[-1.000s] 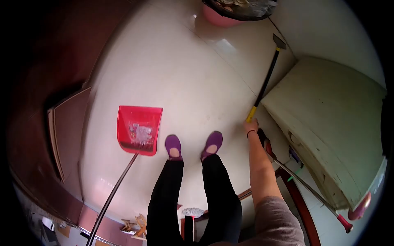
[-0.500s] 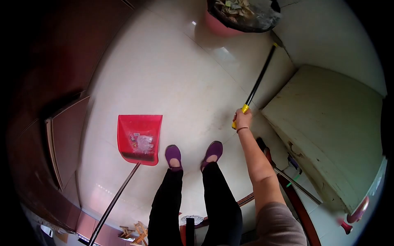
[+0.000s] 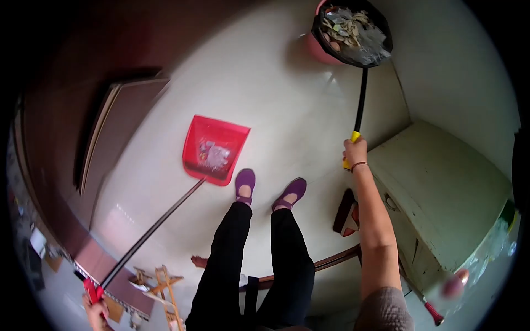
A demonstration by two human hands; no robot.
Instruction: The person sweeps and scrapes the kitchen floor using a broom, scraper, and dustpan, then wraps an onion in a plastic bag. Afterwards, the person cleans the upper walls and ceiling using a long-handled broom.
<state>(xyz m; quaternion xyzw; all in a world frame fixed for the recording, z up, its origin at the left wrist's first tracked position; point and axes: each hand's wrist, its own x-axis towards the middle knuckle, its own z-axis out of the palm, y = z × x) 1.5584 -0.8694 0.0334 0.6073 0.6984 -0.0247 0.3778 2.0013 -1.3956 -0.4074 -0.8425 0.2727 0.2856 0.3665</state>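
Red dustpan (image 3: 222,129) lies forward and right of our left hand (image 3: 97,313), which grips its long slanting handle (image 3: 154,231); with our right hand (image 3: 356,151), nearer the pink bin (image 3: 320,51), we clasp the yellow-gripped black pole (image 3: 361,103), pointing binward.

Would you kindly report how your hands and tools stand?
Left hand holding dustpan, litter inside. Right hand gripping pole. Bin hiding pole's far end.

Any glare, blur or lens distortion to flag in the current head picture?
Head view: black corners and fisheye bowing; head view: pale glare on the floor below the pink bucket; head view: a pinkish object at lower right is blurred, while the red dustpan and right hand read fairly clearly.
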